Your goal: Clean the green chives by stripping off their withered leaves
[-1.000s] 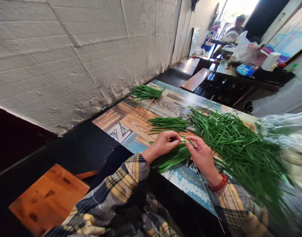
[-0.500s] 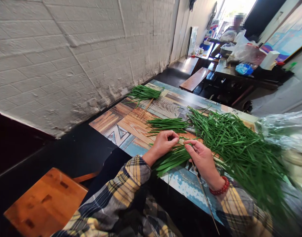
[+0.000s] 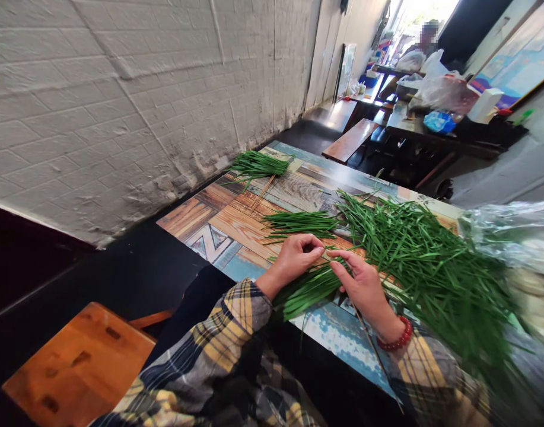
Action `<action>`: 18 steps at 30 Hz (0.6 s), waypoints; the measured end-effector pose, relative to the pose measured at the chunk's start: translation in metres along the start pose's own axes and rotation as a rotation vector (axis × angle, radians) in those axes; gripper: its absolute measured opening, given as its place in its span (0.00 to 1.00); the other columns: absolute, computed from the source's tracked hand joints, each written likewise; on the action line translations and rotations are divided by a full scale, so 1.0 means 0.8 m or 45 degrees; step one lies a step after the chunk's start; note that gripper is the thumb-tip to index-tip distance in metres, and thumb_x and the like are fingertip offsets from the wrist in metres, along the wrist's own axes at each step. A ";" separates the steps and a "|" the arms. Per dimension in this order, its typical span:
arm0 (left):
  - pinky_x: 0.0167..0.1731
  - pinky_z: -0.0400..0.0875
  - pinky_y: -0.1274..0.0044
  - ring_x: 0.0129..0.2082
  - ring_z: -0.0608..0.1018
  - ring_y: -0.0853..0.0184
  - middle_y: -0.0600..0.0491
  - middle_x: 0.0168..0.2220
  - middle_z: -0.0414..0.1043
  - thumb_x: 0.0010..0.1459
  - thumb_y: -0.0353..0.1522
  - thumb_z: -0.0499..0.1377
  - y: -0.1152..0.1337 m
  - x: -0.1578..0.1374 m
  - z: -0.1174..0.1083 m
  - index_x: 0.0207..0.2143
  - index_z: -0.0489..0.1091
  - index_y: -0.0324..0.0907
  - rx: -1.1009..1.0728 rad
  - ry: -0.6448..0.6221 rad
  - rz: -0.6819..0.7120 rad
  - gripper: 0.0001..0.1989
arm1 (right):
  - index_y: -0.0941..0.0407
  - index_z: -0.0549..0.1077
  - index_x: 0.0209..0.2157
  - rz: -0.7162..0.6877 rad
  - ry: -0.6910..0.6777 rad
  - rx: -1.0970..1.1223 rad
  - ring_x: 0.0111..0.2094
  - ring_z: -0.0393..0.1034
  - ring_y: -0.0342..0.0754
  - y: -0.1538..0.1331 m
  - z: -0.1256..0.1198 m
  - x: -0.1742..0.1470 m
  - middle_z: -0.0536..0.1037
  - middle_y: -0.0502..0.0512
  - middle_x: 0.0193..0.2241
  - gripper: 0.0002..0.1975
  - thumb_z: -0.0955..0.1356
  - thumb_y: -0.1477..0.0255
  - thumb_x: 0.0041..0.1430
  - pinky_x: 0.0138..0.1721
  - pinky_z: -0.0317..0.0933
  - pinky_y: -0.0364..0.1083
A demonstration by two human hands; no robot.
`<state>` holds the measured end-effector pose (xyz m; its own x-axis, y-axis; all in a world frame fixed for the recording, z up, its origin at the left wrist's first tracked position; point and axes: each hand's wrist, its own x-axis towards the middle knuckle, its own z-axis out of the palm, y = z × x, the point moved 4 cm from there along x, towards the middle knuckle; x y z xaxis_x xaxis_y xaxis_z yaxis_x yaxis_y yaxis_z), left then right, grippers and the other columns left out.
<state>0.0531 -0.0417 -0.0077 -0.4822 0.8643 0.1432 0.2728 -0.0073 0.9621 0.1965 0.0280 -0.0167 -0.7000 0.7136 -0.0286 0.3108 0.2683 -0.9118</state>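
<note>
My left hand (image 3: 298, 256) is closed in a pinch, thumb against index finger; whatever lies between the fingertips is too small to make out. Just to its right, my right hand (image 3: 358, 279) has thumb and index finger slightly apart, with its other fingers curled around a thin skewer (image 3: 370, 333). The skewer slants down past the table edge. Beneath both hands lies a bunch of green garlic chives (image 3: 314, 290), its leaves fanning left. A small row of chives (image 3: 301, 224) lies just beyond, and a big loose pile of chives (image 3: 423, 255) spreads to the right.
Near the wall, a bundle of chives (image 3: 258, 164) has sticks (image 3: 263, 193) poking out on the patterned table (image 3: 229, 219). Clear plastic bags (image 3: 512, 231) stand at right. A wooden stool (image 3: 78, 367) is at lower left. Farther back are a bench (image 3: 350, 141), cluttered tables and a person.
My right hand's thumb and index finger have parted a little near the left fingertips. The skewer has shifted slightly, and the view has moved a little.
</note>
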 end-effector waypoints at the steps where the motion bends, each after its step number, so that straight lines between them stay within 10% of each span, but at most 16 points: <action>1: 0.26 0.62 0.81 0.23 0.69 0.73 0.55 0.22 0.70 0.51 0.32 0.58 0.001 0.000 0.000 0.25 0.72 0.37 -0.005 -0.008 0.004 0.07 | 0.54 0.73 0.46 -0.002 -0.001 -0.010 0.16 0.62 0.38 -0.001 0.000 0.000 0.76 0.52 0.32 0.20 0.65 0.57 0.56 0.16 0.62 0.42; 18: 0.25 0.60 0.81 0.22 0.68 0.74 0.56 0.21 0.69 0.50 0.31 0.58 -0.001 -0.001 -0.001 0.26 0.73 0.36 -0.027 -0.007 -0.026 0.07 | 0.55 0.74 0.45 -0.036 0.000 -0.065 0.13 0.62 0.39 -0.005 -0.002 0.000 0.77 0.50 0.27 0.19 0.65 0.58 0.56 0.17 0.59 0.42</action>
<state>0.0524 -0.0433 -0.0085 -0.4827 0.8672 0.1224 0.2450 -0.0005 0.9695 0.1968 0.0281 -0.0123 -0.7090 0.7052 -0.0030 0.3230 0.3210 -0.8903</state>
